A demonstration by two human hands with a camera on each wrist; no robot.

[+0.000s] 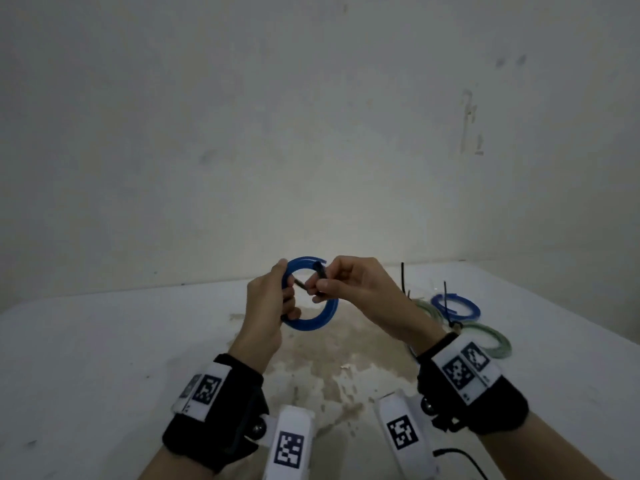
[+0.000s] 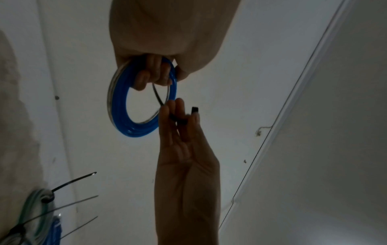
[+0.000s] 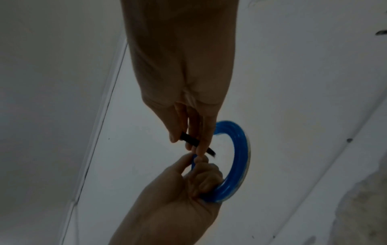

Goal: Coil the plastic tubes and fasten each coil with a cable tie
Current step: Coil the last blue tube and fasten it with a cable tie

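Holding the blue coil [image 1: 313, 320] clenched in my left hand [image 1: 268, 306] above the table [image 1: 104, 341] so its turns stay stacked — right hand [image 1: 349, 285] pinches the cable tie [image 3: 189, 138] inside the coil, to thread it.

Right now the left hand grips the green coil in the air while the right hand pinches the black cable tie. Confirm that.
Not quite: the coil that the left hand grips is blue, not green, as the head view shows. The green coils lie on the table to the right. The rest stands: the right hand pinches the black cable tie.
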